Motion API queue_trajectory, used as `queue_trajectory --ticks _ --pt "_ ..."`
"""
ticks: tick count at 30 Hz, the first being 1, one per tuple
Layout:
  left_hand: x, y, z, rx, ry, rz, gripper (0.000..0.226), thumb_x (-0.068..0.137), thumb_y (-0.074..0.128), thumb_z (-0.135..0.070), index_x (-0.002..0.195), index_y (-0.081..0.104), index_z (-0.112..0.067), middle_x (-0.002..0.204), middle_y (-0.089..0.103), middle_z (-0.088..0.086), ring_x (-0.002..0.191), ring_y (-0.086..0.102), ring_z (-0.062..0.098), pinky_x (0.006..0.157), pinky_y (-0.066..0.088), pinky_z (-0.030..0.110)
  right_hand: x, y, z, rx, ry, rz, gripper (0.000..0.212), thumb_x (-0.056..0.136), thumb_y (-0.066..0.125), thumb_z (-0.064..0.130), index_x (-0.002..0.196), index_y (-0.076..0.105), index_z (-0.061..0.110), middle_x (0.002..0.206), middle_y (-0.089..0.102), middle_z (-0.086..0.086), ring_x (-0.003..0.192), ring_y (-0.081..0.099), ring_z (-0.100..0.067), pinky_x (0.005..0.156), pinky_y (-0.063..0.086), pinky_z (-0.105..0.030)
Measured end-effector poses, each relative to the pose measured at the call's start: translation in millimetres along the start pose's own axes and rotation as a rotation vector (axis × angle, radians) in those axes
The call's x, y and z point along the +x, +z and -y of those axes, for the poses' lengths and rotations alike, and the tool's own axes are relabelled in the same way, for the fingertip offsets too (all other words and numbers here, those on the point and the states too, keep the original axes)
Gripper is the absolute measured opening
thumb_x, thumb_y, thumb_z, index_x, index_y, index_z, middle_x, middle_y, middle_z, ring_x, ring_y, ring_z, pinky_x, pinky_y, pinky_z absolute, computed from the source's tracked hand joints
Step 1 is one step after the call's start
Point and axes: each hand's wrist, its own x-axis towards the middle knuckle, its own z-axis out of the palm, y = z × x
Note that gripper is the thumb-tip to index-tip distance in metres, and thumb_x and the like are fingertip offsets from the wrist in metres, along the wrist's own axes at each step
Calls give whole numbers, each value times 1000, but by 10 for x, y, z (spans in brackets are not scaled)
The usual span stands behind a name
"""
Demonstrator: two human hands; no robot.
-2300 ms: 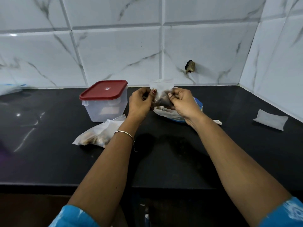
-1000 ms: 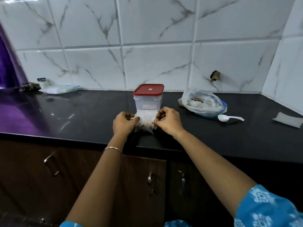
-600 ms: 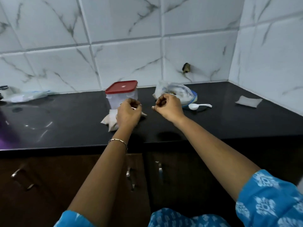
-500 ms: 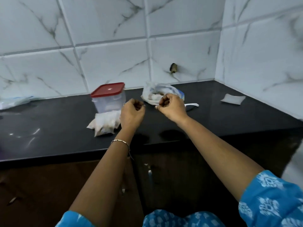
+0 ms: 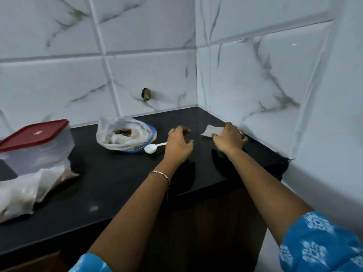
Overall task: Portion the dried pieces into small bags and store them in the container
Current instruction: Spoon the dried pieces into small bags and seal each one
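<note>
My right hand (image 5: 229,138) rests on a stack of small empty clear bags (image 5: 211,131) lying flat near the right wall, its fingers curling over the stack's edge. Just left of it, my left hand (image 5: 179,144) hovers over the counter with relaxed fingers and holds nothing. A large open plastic bag (image 5: 125,137) holding brown dried pieces sits further left, and a white plastic spoon (image 5: 152,147) lies beside it. A clear container with a red lid (image 5: 37,146) stands at the far left. Filled small bags (image 5: 29,189) lie in front of it.
The black countertop (image 5: 117,183) ends at a front edge above dark cabinet doors. White marble tiles form the back wall and the right wall, which meet in a corner. A small dark fixture (image 5: 146,94) sticks out of the back wall.
The filled small bag was set down by the container. Both hands let go and moved right; my right hand now reaches the stack of empty bags near the right wall.
</note>
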Motion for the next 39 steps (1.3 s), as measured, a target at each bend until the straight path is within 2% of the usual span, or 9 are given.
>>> queue_trajectory --ticks 6,11,14,20,25,30,35,37,39 --pt "308 389 -19 202 37 196 38 87 61 -13 124 52 -12 134 40 12 100 61 26 95 46 34 370 48 -196 -94 19 73 47 100 35 38 134 37 6 138 50 -17 134 38 -37 112 11 -56" --pt "518 479 79 190 -14 164 22 86 63 -18 109 63 -19 118 59 4 102 62 16 89 46 27 545 119 -211 -206 -29 86 49 101 33 39 138 32 7 139 48 -17 134 35 -36 108 18 -50" --pt "558 485 161 108 -74 117 10 87 63 -18 95 69 -20 100 70 -4 95 62 10 80 41 19 616 168 -208 -246 -61 67 47 99 39 34 137 32 7 136 51 -16 134 34 -35 106 21 -48" --pt "575 445 171 -23 -97 117 9 87 65 -17 95 70 -15 95 68 -5 90 61 9 82 43 18 684 160 -252 -99 -121 52 49 88 57 23 135 45 16 130 57 -7 127 46 -30 106 31 -45" --pt "434 382 132 -110 -110 141 10 87 67 -16 97 68 -15 100 70 -2 91 62 10 85 45 19 565 116 -293 21 -106 36 24 87 53 14 101 69 23 113 68 -2 114 57 -29 100 43 -39" --pt "207 260 91 -154 -97 180 8 87 67 -13 95 68 -14 102 72 2 97 66 14 94 49 26 407 60 -279 -64 -122 14 13 85 57 20 90 69 24 108 66 -2 109 57 -30 93 47 -38" --pt "-11 122 83 -181 -91 237 7 87 67 -13 91 68 -18 103 72 3 99 67 17 97 50 34 243 -42 -287 -17 -129 155 26 84 59 18 109 61 27 113 65 6 115 55 -21 100 42 -36" --pt "-74 75 82 -210 -100 244 8 87 68 -13 94 67 -16 104 72 4 100 66 18 98 50 36 197 -83 -287 84 -132 203 32 79 62 11 109 62 23 101 65 8 106 60 -19 96 47 -36" --pt "-114 40 84 -228 -108 258 15 87 68 -12 103 66 -12 109 70 5 103 65 19 99 49 35 157 -109 -282 169 -131 233 23 78 65 7 97 64 20 88 64 7 95 63 -19 86 50 -30"
